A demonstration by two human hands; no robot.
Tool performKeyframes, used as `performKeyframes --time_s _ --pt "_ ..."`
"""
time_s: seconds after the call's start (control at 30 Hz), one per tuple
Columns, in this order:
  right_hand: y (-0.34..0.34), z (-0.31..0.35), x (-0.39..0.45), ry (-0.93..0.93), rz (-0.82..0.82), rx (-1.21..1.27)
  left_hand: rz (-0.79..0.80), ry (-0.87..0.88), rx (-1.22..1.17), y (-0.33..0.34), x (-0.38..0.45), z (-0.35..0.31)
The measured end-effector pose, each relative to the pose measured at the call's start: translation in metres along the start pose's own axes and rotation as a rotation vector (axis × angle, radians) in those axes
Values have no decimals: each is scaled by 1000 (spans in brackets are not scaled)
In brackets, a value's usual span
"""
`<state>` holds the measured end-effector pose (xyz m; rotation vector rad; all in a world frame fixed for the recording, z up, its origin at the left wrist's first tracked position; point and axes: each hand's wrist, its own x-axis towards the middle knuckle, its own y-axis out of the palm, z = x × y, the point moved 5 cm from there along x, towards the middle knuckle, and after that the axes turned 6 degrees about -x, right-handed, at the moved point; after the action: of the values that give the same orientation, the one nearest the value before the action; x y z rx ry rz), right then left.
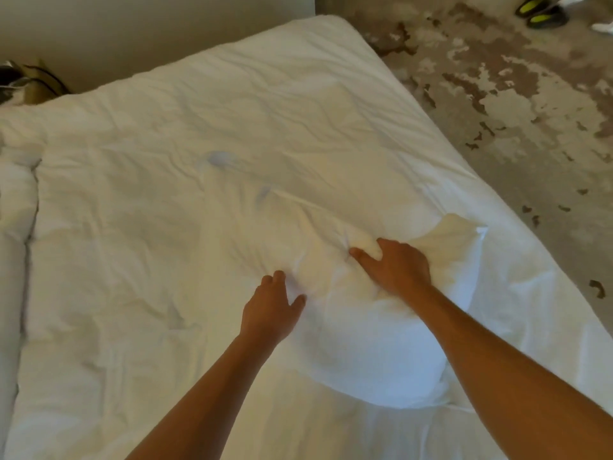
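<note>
A white pillow (374,353) lies on the near right part of a bed covered by a wrinkled white duvet (185,134). My right hand (398,267) lies on the pillow's far end, thumb and fingers curled into a fold of white fabric. My left hand (270,310) is at the pillow's left edge, fingers bent down into the fabric and thumb pressed against it. Both forearms reach in from the bottom of the view.
A second roll of white bedding (15,227) runs along the bed's left side. A dark and tan bag (30,83) sits at the far left by the wall. The patchy worn floor (517,104) lies right of the bed, with black and yellow shoes (540,11) far off.
</note>
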<state>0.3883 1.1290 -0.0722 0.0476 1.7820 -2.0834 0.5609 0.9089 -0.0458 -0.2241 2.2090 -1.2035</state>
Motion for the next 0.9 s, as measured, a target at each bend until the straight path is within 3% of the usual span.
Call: performKeyframes --time_s 0.1,0.17,0.3,0.47,0.63,0.9 --pt "-14 4 -52 -41 -7 41 -218 158 8 -37 -31 -24" --pt "-21 7 -92 -72 10 80 -246 244 62 -51 -53 -36" --pt "-30 21 -174 -80 43 157 -135 365 337 -65 -99 -36" --pt "-22 51 -288 -209 -2 214 23 540 605 -79 -169 11" --pt "-38 96 -361 -324 -1 346 -21 634 443 -93 -245 75" --pt "-58 204 -434 -493 49 248 -93 418 161 -132 -337 195"
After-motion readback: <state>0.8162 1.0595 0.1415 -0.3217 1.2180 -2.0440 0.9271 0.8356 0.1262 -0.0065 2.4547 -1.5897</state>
